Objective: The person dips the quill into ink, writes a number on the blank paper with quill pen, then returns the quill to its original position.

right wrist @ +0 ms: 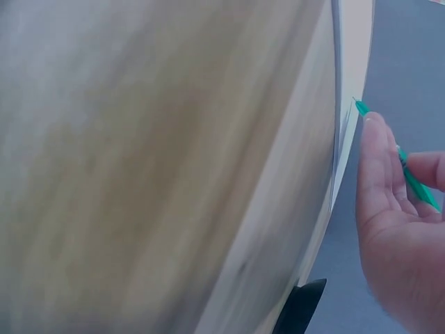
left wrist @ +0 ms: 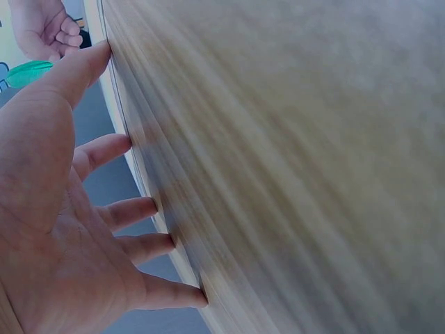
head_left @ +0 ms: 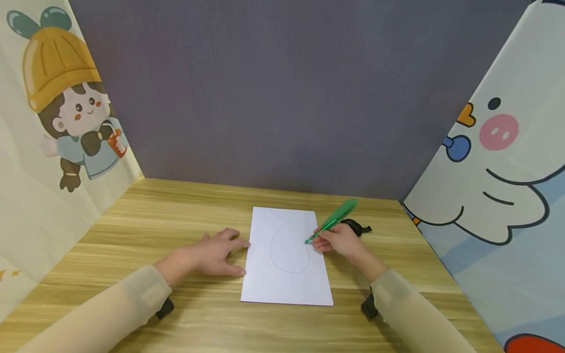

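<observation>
A white sheet of paper (head_left: 287, 290) lies on the wooden table, bearing a thin drawn curve (head_left: 270, 249) like an oval with a gap at its upper right. My right hand (head_left: 342, 240) pinches a green feather-shaped pen (head_left: 337, 216) over the sheet's right side. The pen's tip sits at the right end of the curve, and its feather leans up and to the right. In the right wrist view, thumb and fingers close around the pen's green barrel (right wrist: 419, 186). My left hand (head_left: 214, 254) rests with spread fingers, its fingertips at the paper's left edge.
Behind my right hand lies a small black object (head_left: 353, 227) with a short tail. A grey panel (head_left: 273, 98) rises at the table's back. Walls with cartoon prints, a child in a yellow hat (head_left: 62, 63) and a white bird (head_left: 525, 181), flank the table (head_left: 198, 314).
</observation>
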### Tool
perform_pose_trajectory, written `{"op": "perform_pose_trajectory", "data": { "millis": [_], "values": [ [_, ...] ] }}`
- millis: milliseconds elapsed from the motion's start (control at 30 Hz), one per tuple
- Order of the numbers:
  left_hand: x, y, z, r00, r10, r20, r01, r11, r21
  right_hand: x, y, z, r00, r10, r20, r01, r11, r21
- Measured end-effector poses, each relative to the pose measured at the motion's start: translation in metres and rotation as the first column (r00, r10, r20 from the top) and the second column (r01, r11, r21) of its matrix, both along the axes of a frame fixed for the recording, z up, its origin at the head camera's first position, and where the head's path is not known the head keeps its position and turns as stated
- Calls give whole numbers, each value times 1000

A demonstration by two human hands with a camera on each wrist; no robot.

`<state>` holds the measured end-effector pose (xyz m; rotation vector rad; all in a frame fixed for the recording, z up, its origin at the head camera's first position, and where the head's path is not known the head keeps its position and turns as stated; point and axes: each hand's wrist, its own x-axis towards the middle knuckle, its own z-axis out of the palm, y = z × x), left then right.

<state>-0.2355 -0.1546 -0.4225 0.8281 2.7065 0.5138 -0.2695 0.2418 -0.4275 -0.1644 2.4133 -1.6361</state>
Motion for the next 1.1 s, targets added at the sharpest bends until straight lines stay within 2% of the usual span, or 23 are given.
{"op": "perform_pose_trajectory", "data": {
  "millis": [367,1100],
  "values": [
    [0,-1,-1,1000,11,4,-11,1000,1,-5,-7,-4,999,-46,5,46,999,-13],
    [0,-1,0,1000,-8,-1,8,1000,6,-11,-18,-7,999,-29,-16,29,999,-34]
  ]
}}
